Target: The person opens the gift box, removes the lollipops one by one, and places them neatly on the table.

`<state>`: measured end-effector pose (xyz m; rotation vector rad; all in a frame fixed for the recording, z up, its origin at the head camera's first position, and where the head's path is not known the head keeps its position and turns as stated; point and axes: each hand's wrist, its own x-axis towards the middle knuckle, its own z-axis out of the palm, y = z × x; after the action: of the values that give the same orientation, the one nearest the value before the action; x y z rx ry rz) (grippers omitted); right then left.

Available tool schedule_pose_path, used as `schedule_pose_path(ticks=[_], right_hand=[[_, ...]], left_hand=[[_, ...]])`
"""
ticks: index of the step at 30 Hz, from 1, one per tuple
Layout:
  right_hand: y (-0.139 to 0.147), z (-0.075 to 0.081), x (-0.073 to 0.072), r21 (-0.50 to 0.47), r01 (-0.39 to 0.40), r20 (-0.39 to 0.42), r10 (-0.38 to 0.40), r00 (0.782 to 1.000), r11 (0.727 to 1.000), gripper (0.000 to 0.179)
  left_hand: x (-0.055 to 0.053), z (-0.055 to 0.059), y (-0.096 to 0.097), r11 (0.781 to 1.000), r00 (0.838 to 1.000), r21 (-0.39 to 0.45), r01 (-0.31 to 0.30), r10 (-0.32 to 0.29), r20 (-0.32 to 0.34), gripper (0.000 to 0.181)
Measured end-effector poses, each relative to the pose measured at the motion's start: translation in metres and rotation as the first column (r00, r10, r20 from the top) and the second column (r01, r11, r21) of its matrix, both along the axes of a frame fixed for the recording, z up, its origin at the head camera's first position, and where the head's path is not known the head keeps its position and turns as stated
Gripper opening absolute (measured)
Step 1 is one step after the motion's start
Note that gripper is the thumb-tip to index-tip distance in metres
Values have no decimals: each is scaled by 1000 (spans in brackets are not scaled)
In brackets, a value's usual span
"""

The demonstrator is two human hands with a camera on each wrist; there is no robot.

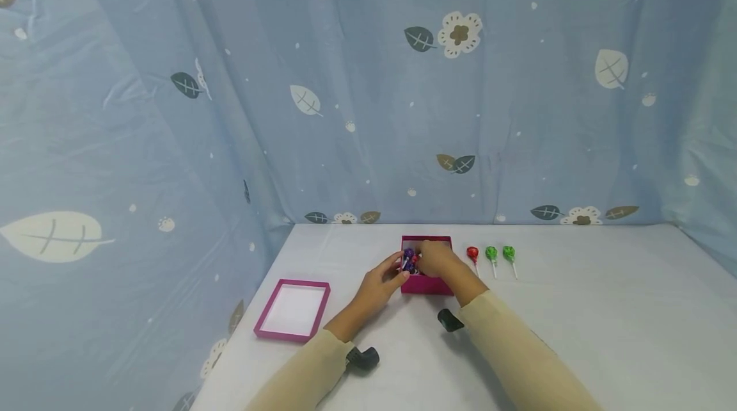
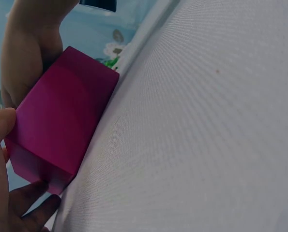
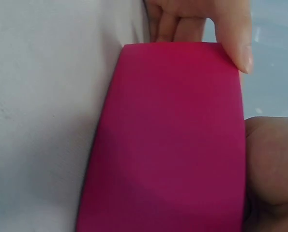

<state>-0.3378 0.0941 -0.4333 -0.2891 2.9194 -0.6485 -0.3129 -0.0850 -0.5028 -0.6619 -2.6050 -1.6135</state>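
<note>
A magenta box (image 1: 427,285) with an open top stands on the table, with purple lollipops (image 1: 409,252) and a red lollipop (image 1: 415,259) showing inside. My left hand (image 1: 371,289) holds the box at its left side, the thumb at the front left corner of the rim and the fingers along the side wall. Over the rim, my right hand (image 1: 437,260) reaches down into the box, close to the red lollipop. In the right wrist view the front wall (image 3: 168,135) covers its fingertips, so I cannot tell what they hold.
Right of the box, a red lollipop (image 1: 473,253) and two green lollipops, one in the middle (image 1: 491,253) and one farther right (image 1: 509,253), lie in a row. A magenta-rimmed lid (image 1: 263,312) lies at the left. Behind the white table (image 1: 576,308) hangs a blue patterned curtain (image 1: 380,110).
</note>
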Motion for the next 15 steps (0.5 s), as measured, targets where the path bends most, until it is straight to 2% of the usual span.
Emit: schedule_pose_path(ticks=[7, 15], right_hand=[[-3, -4, -1, -52, 62, -3, -63, 998, 997, 39], [-3, -8, 0, -94, 58, -67, -64, 996, 994, 36]], left_hand=[[0, 0, 1, 1000, 1000, 6, 2, -2, -1, 58], [2, 0, 1, 1000, 1000, -2, -6, 6, 3, 59]])
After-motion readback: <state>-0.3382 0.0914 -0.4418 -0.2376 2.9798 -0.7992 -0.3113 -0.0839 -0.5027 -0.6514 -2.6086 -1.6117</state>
